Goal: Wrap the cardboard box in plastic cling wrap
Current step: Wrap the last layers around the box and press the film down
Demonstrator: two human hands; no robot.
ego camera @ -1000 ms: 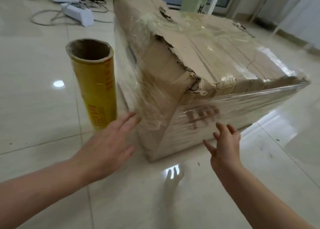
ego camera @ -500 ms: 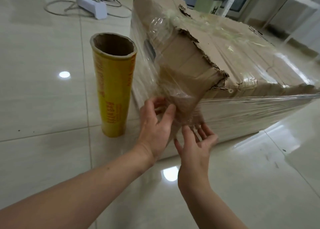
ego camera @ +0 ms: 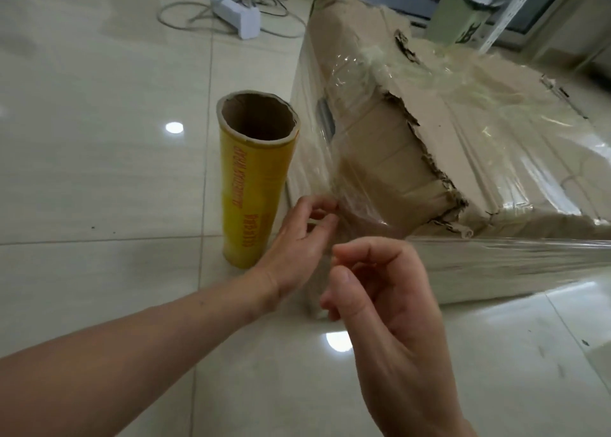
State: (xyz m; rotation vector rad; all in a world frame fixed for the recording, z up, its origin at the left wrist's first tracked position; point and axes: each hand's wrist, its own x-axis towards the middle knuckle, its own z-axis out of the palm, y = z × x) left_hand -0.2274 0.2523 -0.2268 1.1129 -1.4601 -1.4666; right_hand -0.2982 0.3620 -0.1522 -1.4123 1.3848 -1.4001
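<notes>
Head view: box sits on the floor, near corner facing the camera. Its sides are banded in wrap, with looser wrap bunched across the top. The top flap is torn and the cardboard under it shows through the film. Roll stands upright on the floor just left of the box, not touching either hand. A clear sheet appears to run from the roll to the box corner.

Left hand is at the near corner, fingers curled, pinching the wrap there. Right hand hovers just below and right of it, fingers curled with thumb and index close together. Can't tell if film is between them (too clear to see). Power strip and cables lie on the floor behind, well apart.

Step, my read: side bands look done, so this is handling the loose film at the corner, either tearing it from the roll or pressing the tail down. Next move calls for a firm pinch on both sides of the film, a sharp pull apart, then smoothing the tail flat onto the side. The top looks only partly covered, so more passes are probably needed.
</notes>
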